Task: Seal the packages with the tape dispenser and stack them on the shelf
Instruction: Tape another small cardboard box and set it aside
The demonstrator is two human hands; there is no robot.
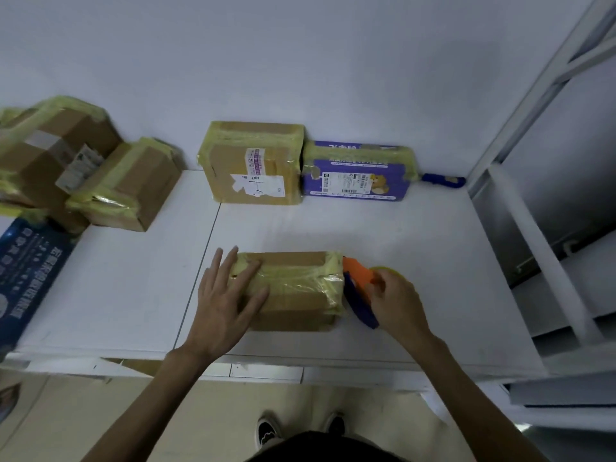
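**While one hand pinned the box, the other held the tape gun**

Starting from the far left, a flat dark blue box (23, 271) lay at the edge of the white table (116, 295). Behind it was a pile of boxes (50, 155) wrapped in yellowish tape, with a smaller taped box (133, 188) leaning in just beside them.

The left hand (226, 301) lay flat on the left part of the package (293, 288), fingers straight and spread, pressing down without gripping anything. That package sat near the front edge of the table, roughly in the middle, and its top was already covered in yellow tape.

Back against the wall stood a taped brown box (253, 165), touching a purple printed box (356, 171) on its right.

The orange and blue tape dispenser (358, 288) was right up against the package's right end. The right hand (400, 301) had its fingers curled round the dispenser's handle, with the yellow tape roll (388, 270) peeking out above it. Off to the far right stood the white shelf frame (533, 128).
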